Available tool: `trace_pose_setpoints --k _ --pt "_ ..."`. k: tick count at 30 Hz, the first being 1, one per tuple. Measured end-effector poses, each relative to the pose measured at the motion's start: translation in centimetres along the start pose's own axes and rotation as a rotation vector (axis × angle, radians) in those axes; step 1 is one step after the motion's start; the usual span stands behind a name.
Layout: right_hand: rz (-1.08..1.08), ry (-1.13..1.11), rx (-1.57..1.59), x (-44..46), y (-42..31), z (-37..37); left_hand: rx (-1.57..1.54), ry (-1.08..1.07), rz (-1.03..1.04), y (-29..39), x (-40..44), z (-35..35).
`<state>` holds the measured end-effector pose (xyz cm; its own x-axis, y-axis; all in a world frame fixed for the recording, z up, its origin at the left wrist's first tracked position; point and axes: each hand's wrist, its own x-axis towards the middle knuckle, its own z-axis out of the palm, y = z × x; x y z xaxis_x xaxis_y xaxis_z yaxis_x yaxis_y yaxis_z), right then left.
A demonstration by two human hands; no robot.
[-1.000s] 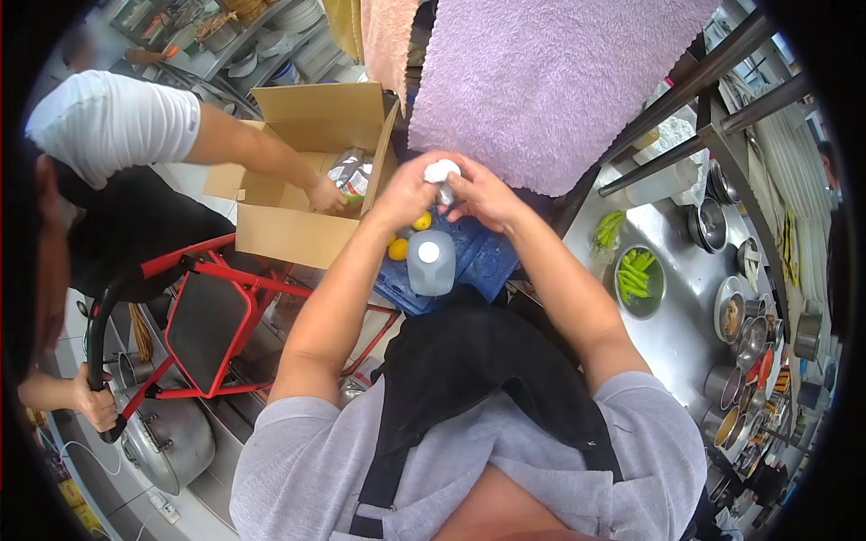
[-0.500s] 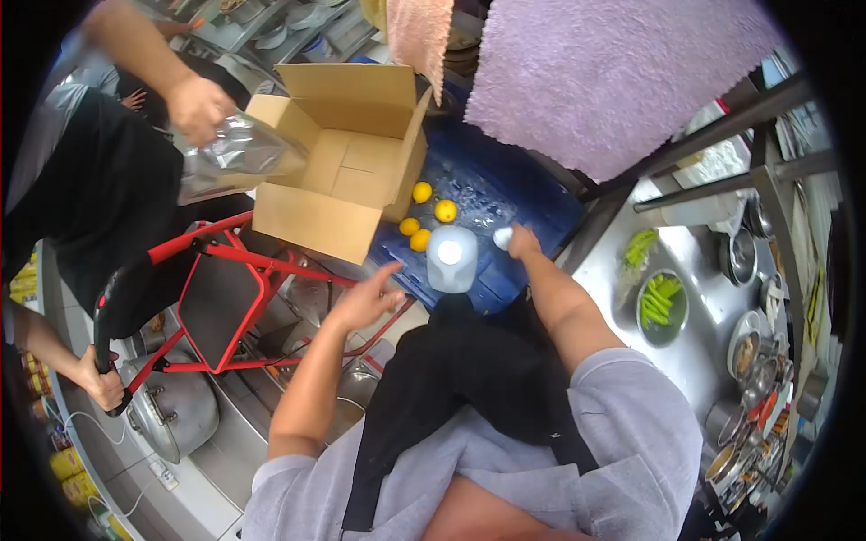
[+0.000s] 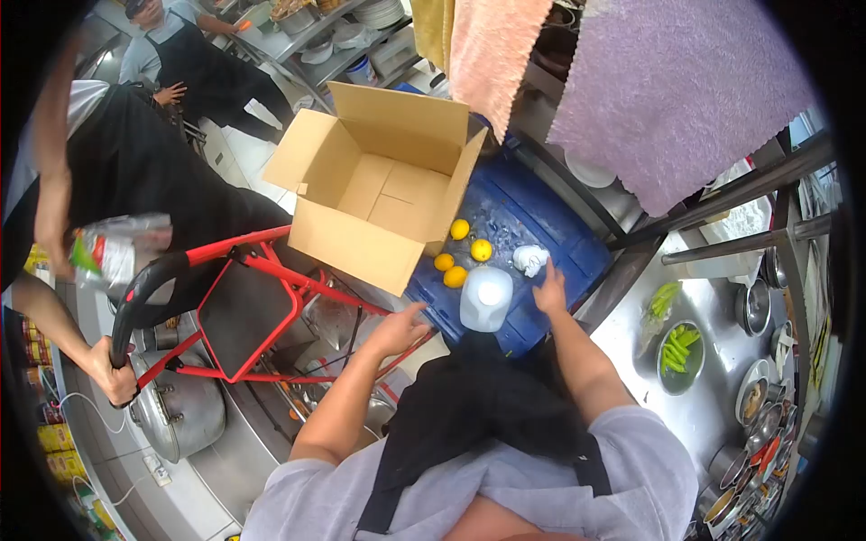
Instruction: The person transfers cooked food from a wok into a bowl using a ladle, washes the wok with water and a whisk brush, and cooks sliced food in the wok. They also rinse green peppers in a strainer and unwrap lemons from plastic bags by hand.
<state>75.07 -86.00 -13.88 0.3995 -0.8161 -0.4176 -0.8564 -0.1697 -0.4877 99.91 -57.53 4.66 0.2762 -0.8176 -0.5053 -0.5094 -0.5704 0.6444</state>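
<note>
My right hand (image 3: 550, 293) is at the right part of a wet blue plastic lid (image 3: 559, 243), fingers stretched out. Just beyond the fingertips lies a crumpled white bundle (image 3: 530, 261); whether they touch it I cannot tell. My left hand (image 3: 397, 332) hovers by the lid's near-left edge with its fingers out and nothing in it. Between my hands a translucent white jug (image 3: 485, 298) stands at the front of the lid. Several yellow lemons (image 3: 481, 250) sit behind and left of it. An open cardboard box (image 3: 361, 230) rests at the left, its inside bare.
On the left, a person's hand (image 3: 113, 374) grips a red and black folding step stool (image 3: 248, 316); their other hand holds a plastic bag (image 3: 122, 257). A purple towel (image 3: 677, 99) hangs ahead. At right, a steel counter (image 3: 622, 334) bears a bowl of green peppers (image 3: 681, 356).
My right hand has let go of the white bundle, which now lies on the lid. The co-worker's hand and clear bag have moved left, away from the box. My view has shifted.
</note>
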Motion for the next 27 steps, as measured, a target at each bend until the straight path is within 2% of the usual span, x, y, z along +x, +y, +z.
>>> trace_pose_setpoints --k 1,3,5,7,12,19,20,21,23,27 --pt "-0.05 0.024 -0.011 -1.1 1.0 -0.2 -0.043 -0.001 0.039 0.9 1.7 -0.2" --pt "-0.146 -0.154 -0.039 -2.0 5.0 0.4 -0.024 -0.053 0.166 2.3 5.0 -0.2" --pt "-0.055 -0.422 0.055 -5.1 5.8 -1.0 -0.002 -0.118 0.192 3.6 7.8 -0.2" --pt "-0.048 -0.414 0.002 -9.6 5.9 -2.0 0.14 -0.095 0.244 4.1 10.5 0.6" --pt "0.192 -0.313 0.312 -20.2 9.9 0.3 0.246 -0.103 0.206 4.9 13.5 -0.5" --pt "0.482 -0.395 0.448 -30.7 17.7 3.4 0.181 -0.074 0.296 6.3 8.3 0.2" --pt "0.616 -0.38 0.586 -31.7 18.4 3.1 0.167 -0.116 0.266 7.4 6.6 0.2" --pt "0.618 -0.359 0.607 -32.5 18.9 2.8 0.158 -0.154 0.245 8.5 5.3 0.4" --pt "0.572 -0.079 0.758 -34.4 20.3 2.2 0.201 -0.175 0.319 9.6 3.1 2.3" --pt "0.399 0.223 0.956 -43.2 20.1 -0.7 0.243 -0.319 0.545 13.6 -0.9 9.7"
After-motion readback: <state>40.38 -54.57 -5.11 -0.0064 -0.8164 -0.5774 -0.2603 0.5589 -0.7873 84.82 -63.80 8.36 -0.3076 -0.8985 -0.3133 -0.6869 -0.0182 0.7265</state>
